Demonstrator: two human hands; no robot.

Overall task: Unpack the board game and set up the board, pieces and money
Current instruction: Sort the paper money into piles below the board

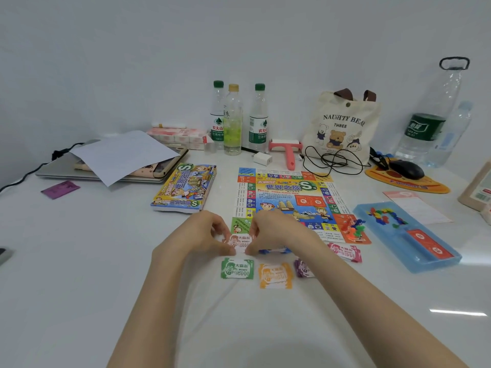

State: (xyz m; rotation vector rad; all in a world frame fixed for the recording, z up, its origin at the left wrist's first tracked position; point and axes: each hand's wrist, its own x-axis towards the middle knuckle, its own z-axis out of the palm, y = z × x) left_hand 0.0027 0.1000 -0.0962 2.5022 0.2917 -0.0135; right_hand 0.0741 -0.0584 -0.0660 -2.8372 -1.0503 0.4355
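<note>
Banknotes [240,241] pinched by left hand [202,232], right hand [279,229], blue tray [393,235] holding pieces [385,216], red cards [427,244]

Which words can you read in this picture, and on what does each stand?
"NAUGHTY BEAR THREE": bag
"世界之旅 S": board, box
"大富翁 MONEY": green note, held note
"农夫山": green-capped bottles
Too blurred: board's small print, big bottle label, note numbers.
</note>
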